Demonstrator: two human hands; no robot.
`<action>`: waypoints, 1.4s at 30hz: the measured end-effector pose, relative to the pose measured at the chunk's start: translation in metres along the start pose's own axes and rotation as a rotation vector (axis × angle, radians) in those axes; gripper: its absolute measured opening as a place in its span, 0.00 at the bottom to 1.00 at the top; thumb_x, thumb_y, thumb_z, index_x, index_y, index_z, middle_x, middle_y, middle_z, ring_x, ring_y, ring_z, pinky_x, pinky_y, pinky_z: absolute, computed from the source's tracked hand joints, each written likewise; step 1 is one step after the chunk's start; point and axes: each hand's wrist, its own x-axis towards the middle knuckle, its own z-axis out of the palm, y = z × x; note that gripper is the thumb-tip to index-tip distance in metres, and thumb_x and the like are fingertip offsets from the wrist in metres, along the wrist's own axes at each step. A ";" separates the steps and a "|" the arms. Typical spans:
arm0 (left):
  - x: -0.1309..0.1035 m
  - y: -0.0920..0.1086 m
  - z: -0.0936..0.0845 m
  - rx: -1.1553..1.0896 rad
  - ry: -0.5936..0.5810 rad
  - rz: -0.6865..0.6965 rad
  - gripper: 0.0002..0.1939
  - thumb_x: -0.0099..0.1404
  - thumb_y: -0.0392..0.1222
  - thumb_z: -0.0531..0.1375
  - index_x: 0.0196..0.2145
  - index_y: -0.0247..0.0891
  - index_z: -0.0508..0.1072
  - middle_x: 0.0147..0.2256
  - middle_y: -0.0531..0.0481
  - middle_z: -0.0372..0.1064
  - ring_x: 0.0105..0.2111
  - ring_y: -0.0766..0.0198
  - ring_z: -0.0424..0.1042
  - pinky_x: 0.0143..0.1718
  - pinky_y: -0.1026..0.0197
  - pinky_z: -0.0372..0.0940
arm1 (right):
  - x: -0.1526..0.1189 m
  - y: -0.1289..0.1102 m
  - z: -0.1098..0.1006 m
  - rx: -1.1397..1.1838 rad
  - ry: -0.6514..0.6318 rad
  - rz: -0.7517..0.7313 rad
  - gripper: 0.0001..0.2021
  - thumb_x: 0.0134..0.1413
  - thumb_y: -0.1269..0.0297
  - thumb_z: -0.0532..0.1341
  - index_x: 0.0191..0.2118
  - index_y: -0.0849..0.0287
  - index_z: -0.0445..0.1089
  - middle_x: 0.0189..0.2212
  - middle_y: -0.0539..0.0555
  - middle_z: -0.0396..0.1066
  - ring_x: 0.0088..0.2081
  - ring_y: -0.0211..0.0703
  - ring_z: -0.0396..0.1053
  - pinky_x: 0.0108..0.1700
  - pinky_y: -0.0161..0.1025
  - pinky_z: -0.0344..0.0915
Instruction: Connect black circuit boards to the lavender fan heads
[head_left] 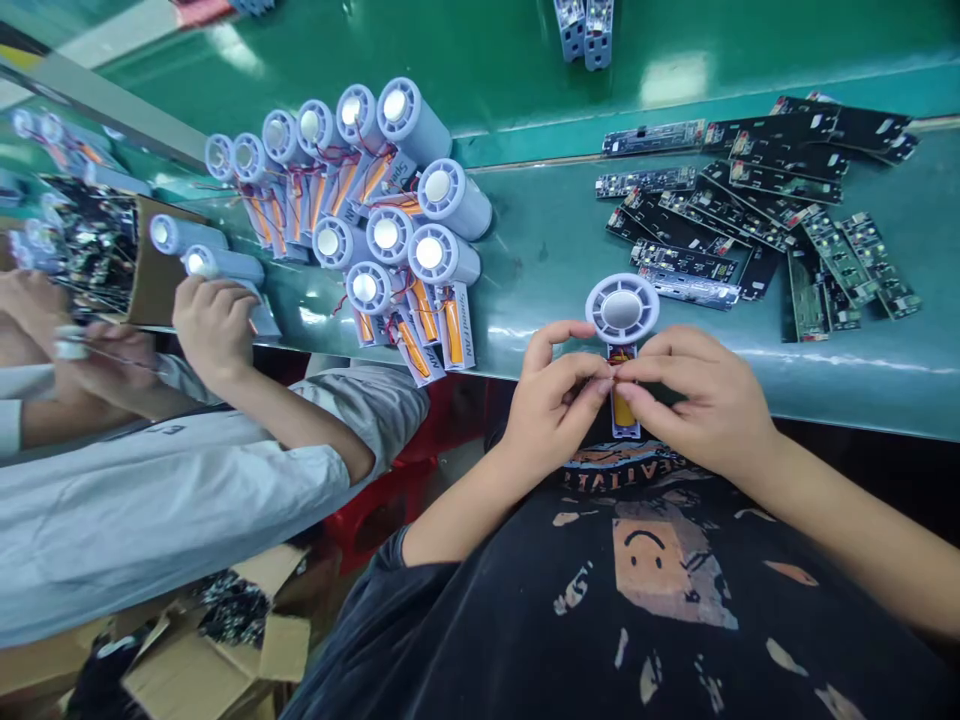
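Note:
A pale lilac fan unit with a round, spoked head stands at the bench's front edge, its narrow handle pointing toward me. An orange-yellow battery lies in that handle. My left hand is on the handle's left side, thumb and index finger pinched together over its wires. From the right, my right hand pinches at the same spot, its fingertips meeting the left ones. What the fingertips grip is too small to make out; thin red wires show just above them, below the fan head.
Several similar fan units are grouped on the bench left of me. Black circuit boards are piled at the right. A co-worker's hand is at the left, near a cardboard box of parts.

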 end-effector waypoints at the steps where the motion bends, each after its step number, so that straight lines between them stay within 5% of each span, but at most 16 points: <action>1: 0.000 -0.002 0.000 0.034 0.007 0.027 0.02 0.71 0.38 0.59 0.39 0.40 0.72 0.51 0.45 0.66 0.55 0.55 0.68 0.45 0.55 0.73 | 0.000 0.000 0.000 0.057 -0.010 0.047 0.06 0.63 0.67 0.61 0.37 0.53 0.76 0.31 0.51 0.73 0.34 0.42 0.70 0.36 0.42 0.65; 4: -0.001 -0.004 0.000 0.066 0.008 0.042 0.03 0.72 0.39 0.59 0.41 0.41 0.73 0.50 0.46 0.67 0.54 0.57 0.69 0.43 0.57 0.73 | 0.001 -0.001 0.001 0.202 -0.030 0.180 0.05 0.61 0.67 0.64 0.34 0.54 0.76 0.30 0.50 0.72 0.32 0.40 0.70 0.34 0.39 0.65; 8: -0.006 -0.007 0.006 -0.226 -0.011 -0.118 0.16 0.72 0.45 0.59 0.56 0.48 0.66 0.54 0.47 0.65 0.35 0.69 0.73 0.32 0.65 0.72 | 0.003 -0.004 0.001 0.272 0.029 0.255 0.04 0.59 0.69 0.65 0.32 0.55 0.76 0.28 0.49 0.71 0.29 0.38 0.67 0.29 0.36 0.62; 14: -0.007 -0.010 0.010 -0.584 0.023 -0.269 0.10 0.70 0.45 0.63 0.45 0.40 0.70 0.47 0.50 0.66 0.29 0.75 0.74 0.33 0.67 0.74 | 0.009 -0.002 -0.005 -0.155 0.099 -0.057 0.09 0.63 0.69 0.61 0.31 0.55 0.74 0.27 0.52 0.71 0.31 0.43 0.68 0.34 0.42 0.62; 19: -0.004 -0.008 0.008 -0.555 0.055 -0.234 0.07 0.69 0.41 0.63 0.43 0.38 0.73 0.46 0.49 0.68 0.30 0.74 0.75 0.34 0.67 0.76 | 0.012 -0.004 -0.005 -0.376 0.000 -0.148 0.13 0.65 0.68 0.59 0.27 0.57 0.72 0.26 0.52 0.69 0.32 0.44 0.67 0.36 0.43 0.60; 24: -0.004 -0.007 0.006 -0.421 0.056 -0.212 0.07 0.68 0.41 0.64 0.43 0.37 0.75 0.45 0.46 0.71 0.36 0.68 0.76 0.34 0.66 0.78 | 0.014 -0.007 -0.008 -0.376 -0.058 -0.155 0.15 0.67 0.68 0.57 0.27 0.57 0.71 0.27 0.52 0.69 0.33 0.43 0.65 0.37 0.42 0.59; 29: -0.006 -0.008 0.005 -0.444 0.035 -0.220 0.06 0.68 0.40 0.64 0.42 0.37 0.76 0.45 0.46 0.72 0.32 0.70 0.77 0.33 0.66 0.77 | 0.017 -0.003 -0.015 -0.345 -0.132 -0.233 0.14 0.67 0.69 0.57 0.29 0.59 0.73 0.29 0.53 0.71 0.33 0.45 0.65 0.37 0.43 0.59; 36: -0.003 -0.010 0.003 -0.355 -0.023 -0.119 0.05 0.67 0.39 0.64 0.40 0.36 0.76 0.43 0.48 0.72 0.30 0.73 0.74 0.29 0.69 0.74 | 0.016 0.012 -0.008 -0.161 -0.112 -0.140 0.12 0.67 0.67 0.59 0.32 0.57 0.76 0.28 0.52 0.71 0.34 0.43 0.69 0.39 0.40 0.65; 42: -0.001 -0.006 0.000 -0.402 -0.050 -0.203 0.13 0.69 0.49 0.62 0.46 0.40 0.74 0.48 0.46 0.70 0.31 0.71 0.70 0.32 0.65 0.72 | 0.012 0.008 -0.016 -0.115 0.012 0.038 0.07 0.62 0.60 0.64 0.34 0.57 0.72 0.30 0.53 0.70 0.34 0.43 0.68 0.35 0.40 0.63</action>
